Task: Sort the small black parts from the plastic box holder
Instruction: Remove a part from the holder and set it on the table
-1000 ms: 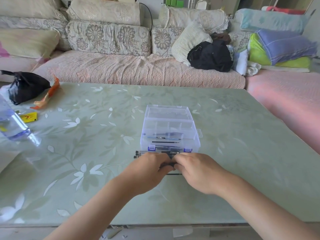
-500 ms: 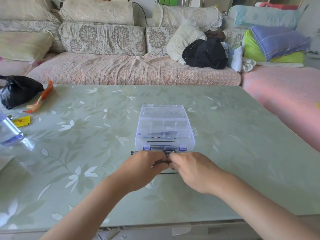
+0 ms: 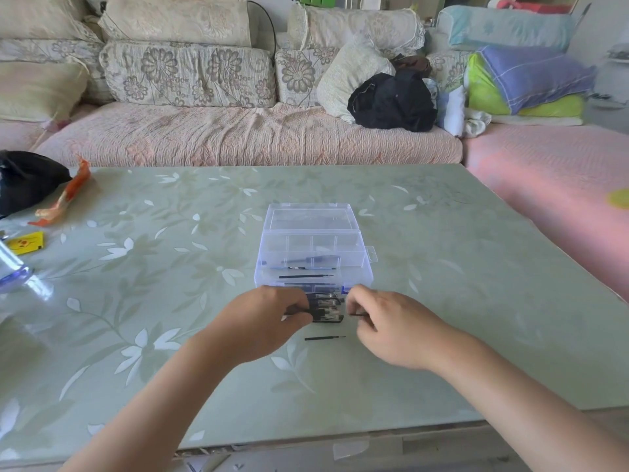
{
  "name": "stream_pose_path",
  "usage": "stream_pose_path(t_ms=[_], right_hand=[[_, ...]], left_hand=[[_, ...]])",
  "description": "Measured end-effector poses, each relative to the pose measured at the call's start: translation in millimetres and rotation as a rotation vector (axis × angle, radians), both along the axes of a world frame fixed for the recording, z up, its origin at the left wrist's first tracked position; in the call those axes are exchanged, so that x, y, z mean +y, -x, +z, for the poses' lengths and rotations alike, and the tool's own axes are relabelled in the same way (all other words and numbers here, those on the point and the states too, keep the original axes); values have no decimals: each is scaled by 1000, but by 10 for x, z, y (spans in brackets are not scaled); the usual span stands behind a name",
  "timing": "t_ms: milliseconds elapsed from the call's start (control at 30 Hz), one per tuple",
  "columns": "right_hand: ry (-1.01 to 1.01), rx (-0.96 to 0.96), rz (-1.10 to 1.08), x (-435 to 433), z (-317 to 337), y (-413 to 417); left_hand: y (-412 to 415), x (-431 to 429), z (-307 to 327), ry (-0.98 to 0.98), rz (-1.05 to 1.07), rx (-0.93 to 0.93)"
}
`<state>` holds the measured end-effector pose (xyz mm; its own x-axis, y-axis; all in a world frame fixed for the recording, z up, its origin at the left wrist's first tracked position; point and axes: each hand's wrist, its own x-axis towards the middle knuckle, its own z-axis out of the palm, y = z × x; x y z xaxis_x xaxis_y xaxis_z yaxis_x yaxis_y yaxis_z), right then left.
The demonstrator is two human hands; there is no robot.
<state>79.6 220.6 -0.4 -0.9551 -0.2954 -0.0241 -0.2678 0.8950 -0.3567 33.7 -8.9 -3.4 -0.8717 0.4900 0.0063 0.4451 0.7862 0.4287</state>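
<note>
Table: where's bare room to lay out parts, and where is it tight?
Bare: right of the clear box to the table edge; the far strip toward the sofa; left, between box and bottle. Crowded: just before the box, where the left hand grips the black holder, the right hand pinches a thin rod, and a loose rod lies.

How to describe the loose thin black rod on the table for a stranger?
Find the clear plastic box mid-table; just before it, the left hand and right hand flank a black holder. The rod lies nearer the person. Other rods are boxed or pinched; nothing touches this one.
</note>
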Motion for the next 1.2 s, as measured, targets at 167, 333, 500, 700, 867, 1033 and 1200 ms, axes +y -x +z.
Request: stream_pose_path(t_ms=[167, 333, 500, 700, 867, 1033, 1200], right_hand=[[-26, -2, -32, 136, -91, 72], [-104, 86, 30, 149, -143, 133], [-88, 95, 1, 164, -139, 185], [-114, 118, 4, 124, -101, 188], [-56, 217, 78, -60, -48, 101], [-118, 229, 172, -134, -63, 102], [-139, 255, 171, -132, -43, 147]], left_hand=[[58, -82, 11, 20, 10, -37], [77, -121, 6, 34, 17, -74], [58, -118, -10, 33, 6, -62], [28, -77, -22, 30, -11, -48], [-6, -30, -33, 19, -46, 1], [-5, -18, -40, -12, -59, 0], [-15, 0, -16, -55, -54, 33]])
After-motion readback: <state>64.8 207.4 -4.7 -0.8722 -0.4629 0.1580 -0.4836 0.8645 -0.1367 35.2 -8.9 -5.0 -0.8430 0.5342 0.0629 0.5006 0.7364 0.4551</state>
